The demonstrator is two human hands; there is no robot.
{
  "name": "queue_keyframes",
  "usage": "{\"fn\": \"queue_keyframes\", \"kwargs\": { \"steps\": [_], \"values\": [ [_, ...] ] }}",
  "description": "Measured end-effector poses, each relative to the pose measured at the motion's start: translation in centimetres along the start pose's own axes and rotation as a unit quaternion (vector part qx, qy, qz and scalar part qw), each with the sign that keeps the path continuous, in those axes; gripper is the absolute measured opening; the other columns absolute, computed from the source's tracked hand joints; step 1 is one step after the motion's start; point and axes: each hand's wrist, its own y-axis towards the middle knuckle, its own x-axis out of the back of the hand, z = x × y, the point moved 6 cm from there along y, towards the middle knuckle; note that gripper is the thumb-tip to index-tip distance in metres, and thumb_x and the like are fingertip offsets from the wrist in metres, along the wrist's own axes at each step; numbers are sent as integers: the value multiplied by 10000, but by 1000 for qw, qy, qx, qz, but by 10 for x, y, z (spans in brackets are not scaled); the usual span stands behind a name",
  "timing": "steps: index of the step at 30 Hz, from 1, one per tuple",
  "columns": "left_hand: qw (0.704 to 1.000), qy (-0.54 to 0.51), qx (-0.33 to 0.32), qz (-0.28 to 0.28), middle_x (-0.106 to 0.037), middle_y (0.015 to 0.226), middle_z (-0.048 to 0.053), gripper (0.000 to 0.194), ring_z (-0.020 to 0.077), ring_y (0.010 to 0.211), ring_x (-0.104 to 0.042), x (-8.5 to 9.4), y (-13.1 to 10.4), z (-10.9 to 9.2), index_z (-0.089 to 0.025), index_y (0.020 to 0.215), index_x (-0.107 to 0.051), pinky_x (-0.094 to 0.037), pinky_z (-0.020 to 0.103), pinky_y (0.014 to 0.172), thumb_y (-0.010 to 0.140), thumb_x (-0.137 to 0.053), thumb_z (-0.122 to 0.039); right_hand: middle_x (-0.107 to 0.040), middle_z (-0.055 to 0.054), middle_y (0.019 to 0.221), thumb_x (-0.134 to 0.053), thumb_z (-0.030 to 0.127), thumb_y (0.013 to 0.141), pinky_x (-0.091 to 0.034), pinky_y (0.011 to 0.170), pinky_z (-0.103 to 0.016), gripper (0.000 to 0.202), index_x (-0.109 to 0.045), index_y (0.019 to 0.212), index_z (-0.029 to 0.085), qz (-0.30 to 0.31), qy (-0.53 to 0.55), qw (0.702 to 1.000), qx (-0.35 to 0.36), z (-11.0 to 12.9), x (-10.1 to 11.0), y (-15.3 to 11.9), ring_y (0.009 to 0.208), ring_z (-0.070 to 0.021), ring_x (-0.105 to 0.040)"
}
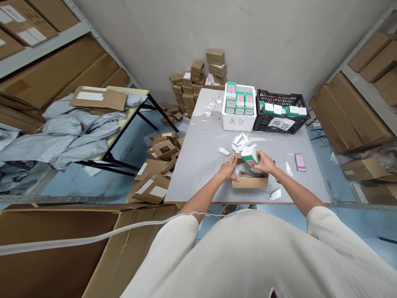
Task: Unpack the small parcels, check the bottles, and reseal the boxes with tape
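Observation:
My right hand (pixel 266 162) grips a green, white and pink product box (pixel 249 156), tilted above an opened cardboard box (pixel 250 183). Clear plastic wrapping (pixel 241 169) shows inside the cardboard box. Its left side is held by my left hand (pixel 228 169), with the thumb at the near corner and the fingers over the edge. Torn white paper scraps (pixel 241 141) lie just beyond the cardboard box. Part of a dark, thin item (pixel 276 177) shows beside my right wrist; its kind is hidden.
A white bin (pixel 238 125) and a black crate (pixel 260 120) with similar boxes stand at the table's (pixel 201 165) back. A pink phone-like item (pixel 300 162) lies right. Opened cartons (pixel 151 186) cover the floor left; grey parcels (pixel 68 132) fill a side table. A white cable (pixel 124 229) crosses low.

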Motion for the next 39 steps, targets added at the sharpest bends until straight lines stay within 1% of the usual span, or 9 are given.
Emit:
{"fn": "queue_keyframes", "kwargs": {
  "steps": [3,6,9,11,15,21,26,32,39],
  "values": [
    [1000,-3,10,16,44,1867,231,1594,522,1567,-437,1,0,3,-263,1802,51,-449,541,1203,652,-962,-707,-656,-4,1005,-716,440,805,-528,814,-347,410,-500,1114,280,-138,155,978,-17,-11,36,-2,905,-232,-631],
    [1000,-6,14,19,46,1873,206,1576,528,1567,-433,3,-1,4,-261,1804,34,-432,549,1225,657,-965,-675,-615,22,999,-746,407,764,-547,833,-347,438,-449,1063,289,-275,278,920,2,-26,77,-2,921,-203,-620],
    [1000,-6,17,14,37,1875,194,1566,536,1583,-411,6,-4,5,-269,1804,22,-422,558,1231,652,-969,-646,-601,24,1015,-767,380,738,-554,862,-348,475,-422,1053,293,-336,315,888,-8,-50,103,1,946,-194,-621],
    [1000,-9,26,12,29,1876,194,1572,545,1592,-397,8,-6,5,-276,1804,-1,-426,559,1224,628,-984,-628,-602,23,1030,-787,384,727,-552,874,-348,498,-414,1045,295,-346,312,884,-36,-70,107,1,950,-192,-626],
    [999,-19,41,5,1,1876,193,1542,545,1593,-402,10,-12,7,-296,1804,-59,-437,555,1207,616,-989,-616,-612,21,1016,-804,443,730,-524,833,-324,513,-404,1017,297,-335,284,891,-116,-109,73,-10,932,-195,-620],
    [998,-23,60,8,-31,1876,189,1536,547,1570,-436,12,-20,10,-292,1802,-98,-447,549,1198,594,-999,-588,-583,48,886,-805,442,709,-417,713,-310,523,-387,991,302,-266,237,893,-275,-150,-25,-35,767,-189,-543],
    [997,0,70,29,9,1876,197,1555,545,1554,-455,8,-21,16,-293,1800,-45,-448,555,1196,609,-989,-620,-581,40,852,-791,470,703,-410,733,-339,519,-375,968,311,-243,282,875,-309,-166,-86,-42,777,-227,-551],
    [997,8,72,40,85,1870,198,1611,547,1565,-436,3,-18,22,-285,1800,28,-445,552,1196,600,-985,-646,-620,-6,934,-778,490,725,-450,790,-376,495,-399,981,301,-242,300,872,-302,-174,-117,-52,859,-263,-599],
    [998,3,54,33,104,1873,171,1590,527,1570,-436,3,-14,23,-305,1798,69,-456,530,1182,640,-960,-664,-660,-86,1100,-729,489,750,-545,940,-423,380,-510,976,277,-244,253,904,-245,-187,-122,-74,1075,-298,-626]
  ]
}}
